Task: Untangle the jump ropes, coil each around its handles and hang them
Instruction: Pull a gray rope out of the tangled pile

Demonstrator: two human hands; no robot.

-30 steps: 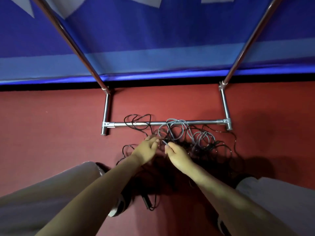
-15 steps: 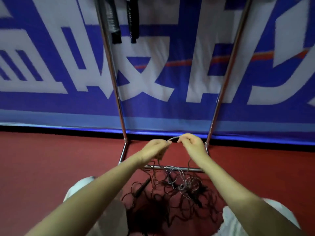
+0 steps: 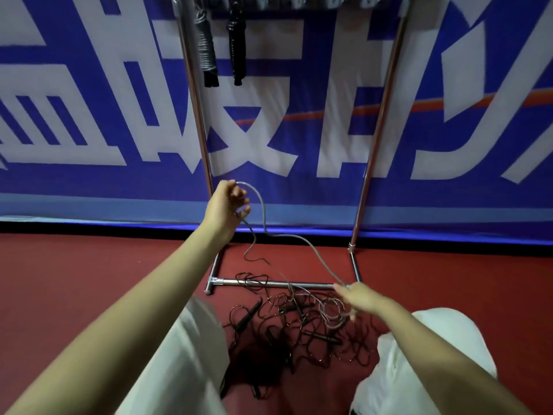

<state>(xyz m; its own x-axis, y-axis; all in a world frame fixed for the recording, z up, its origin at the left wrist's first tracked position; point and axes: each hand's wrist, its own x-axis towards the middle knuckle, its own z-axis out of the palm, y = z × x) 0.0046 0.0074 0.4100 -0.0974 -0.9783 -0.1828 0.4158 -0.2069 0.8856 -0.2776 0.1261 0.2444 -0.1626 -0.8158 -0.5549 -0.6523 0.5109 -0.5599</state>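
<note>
- The blue banner behind the rack carries large white block characters, cropped by the frame; none can be read with certainty.

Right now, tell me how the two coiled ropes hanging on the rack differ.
The grey coiled rope is pale and looks bulkier; the black coiled rope is dark and slimmer. The grey one's lower end hangs slightly lower than the black one's. Both hang side by side from the rack's top bar, each bundled up.
</note>
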